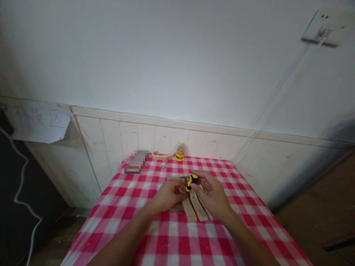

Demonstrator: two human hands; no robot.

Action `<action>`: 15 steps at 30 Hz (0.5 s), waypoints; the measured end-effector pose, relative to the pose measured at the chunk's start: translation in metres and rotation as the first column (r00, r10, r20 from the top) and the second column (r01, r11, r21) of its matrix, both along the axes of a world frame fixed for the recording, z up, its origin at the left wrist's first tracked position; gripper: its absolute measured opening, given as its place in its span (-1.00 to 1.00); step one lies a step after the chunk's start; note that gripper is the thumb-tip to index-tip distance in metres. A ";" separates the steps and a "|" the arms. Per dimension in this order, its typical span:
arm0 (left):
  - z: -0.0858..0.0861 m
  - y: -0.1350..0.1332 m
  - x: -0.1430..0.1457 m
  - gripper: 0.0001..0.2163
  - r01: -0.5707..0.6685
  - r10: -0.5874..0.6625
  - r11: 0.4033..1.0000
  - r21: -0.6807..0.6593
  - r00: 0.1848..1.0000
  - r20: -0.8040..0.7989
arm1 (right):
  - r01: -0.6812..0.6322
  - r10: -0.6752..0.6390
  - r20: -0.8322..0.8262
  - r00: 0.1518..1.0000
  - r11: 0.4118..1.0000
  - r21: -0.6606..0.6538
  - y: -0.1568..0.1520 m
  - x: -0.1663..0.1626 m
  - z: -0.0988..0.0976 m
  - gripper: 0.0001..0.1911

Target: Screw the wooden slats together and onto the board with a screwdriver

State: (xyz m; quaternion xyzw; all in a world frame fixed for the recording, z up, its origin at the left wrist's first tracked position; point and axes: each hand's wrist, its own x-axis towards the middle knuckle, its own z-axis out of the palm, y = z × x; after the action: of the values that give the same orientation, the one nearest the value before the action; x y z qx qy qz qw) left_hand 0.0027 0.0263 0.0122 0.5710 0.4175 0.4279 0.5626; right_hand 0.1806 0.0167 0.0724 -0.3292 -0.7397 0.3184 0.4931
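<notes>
A short yellow and black screwdriver [192,180] is held in the fingers of my right hand [215,194], its lower end slanting down to the left. Beside that end, my left hand [168,194] has its fingers pinched together; what they grip is hidden. Beneath both hands lie several pale wooden slats [197,207], side by side and pointing toward me. A small dark spot shows on one slat. Part of a brownish flat piece [175,209] shows under my left hand. The screwdriver's tip cannot be made out.
Toward the wall on the checked tablecloth [161,240] stand a yellow-based bit container [180,153], a curved wooden piece [163,157] and a small metal tool [164,166]. A pixelated flat object [137,162] lies back left. A wall socket [323,31] has a hanging cable.
</notes>
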 end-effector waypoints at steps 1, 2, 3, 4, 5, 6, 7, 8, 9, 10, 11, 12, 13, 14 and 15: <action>0.000 0.000 0.000 -0.89 0.001 -0.001 1.000 -0.001 1.000 0.000 | 0.014 -0.014 0.007 1.000 1.000 0.012 0.001 0.000 -0.001 -0.68; -0.001 0.000 0.000 -0.89 0.003 -0.003 1.000 -0.002 1.000 0.000 | 0.029 -0.029 0.013 0.999 0.999 0.026 0.002 0.000 -0.002 -0.68; -0.001 0.000 0.000 -0.89 0.003 -0.003 1.000 -0.002 1.000 -0.001 | 0.043 -0.043 0.018 0.999 0.998 0.041 0.003 0.001 -0.004 -0.68; -0.001 0.001 0.000 -0.89 0.003 -0.003 1.000 -0.003 1.000 -0.001 | 0.053 -0.055 0.021 0.998 0.997 0.054 0.004 0.001 -0.004 -0.68; -0.001 0.001 0.000 -0.88 0.001 -0.001 1.000 -0.004 1.000 -0.002 | 0.058 -0.060 0.023 0.998 0.996 0.066 0.005 0.001 -0.005 -0.69; -0.001 0.001 0.000 -0.88 0.000 0.000 1.000 -0.004 1.000 -0.001 | 0.061 -0.063 0.022 0.998 0.995 0.077 0.005 0.001 -0.005 -0.69; -0.001 0.001 0.000 -0.88 -0.001 0.001 1.000 -0.005 1.000 -0.001 | 0.061 -0.063 0.020 0.998 0.994 0.085 0.005 0.001 -0.006 -0.70; 0.000 0.000 0.000 -0.88 -0.001 0.001 1.000 -0.005 1.000 0.000 | 0.060 -0.061 0.018 0.998 0.994 0.093 0.005 0.001 -0.006 -0.71; 0.000 0.000 0.000 -0.88 0.000 0.000 1.000 -0.006 1.000 0.000 | 0.059 -0.061 0.016 0.998 0.993 0.100 0.005 0.000 -0.006 -0.72; 0.001 0.000 0.000 -0.88 0.001 -0.001 1.000 -0.007 1.000 0.001 | 0.059 -0.061 0.015 0.998 0.993 0.106 0.005 0.000 -0.006 -0.72; 0.001 -0.001 0.000 -0.87 0.002 -0.002 1.000 -0.007 1.000 0.003 | 0.060 -0.062 0.013 0.998 0.992 0.112 0.005 -0.001 -0.006 -0.71; 0.002 -0.001 0.000 -0.87 0.001 -0.001 1.000 -0.008 1.000 0.004 | 0.059 -0.061 0.012 0.998 0.991 0.117 0.005 -0.001 -0.007 -0.68; 0.002 -0.002 0.000 -0.87 -0.002 0.002 1.000 -0.009 1.000 0.007 | 0.056 -0.058 0.013 0.998 0.991 0.121 0.005 -0.002 -0.006 -0.66; 0.003 -0.002 0.000 -0.87 -0.005 0.005 1.000 -0.010 1.000 0.009 | 0.050 -0.052 0.014 0.999 0.991 0.124 0.005 -0.002 -0.006 -0.66; 0.003 -0.002 0.000 -0.87 -0.007 0.007 1.000 -0.011 1.000 0.011 | 0.041 -0.044 0.020 0.999 0.991 0.125 0.005 -0.002 -0.006 -0.66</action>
State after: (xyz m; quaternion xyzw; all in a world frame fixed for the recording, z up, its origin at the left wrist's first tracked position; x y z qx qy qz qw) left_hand 0.0032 0.0241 0.0153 0.5640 0.4189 0.4307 0.5666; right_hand 0.1783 0.0215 0.0667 -0.3171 -0.7564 0.2574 0.5110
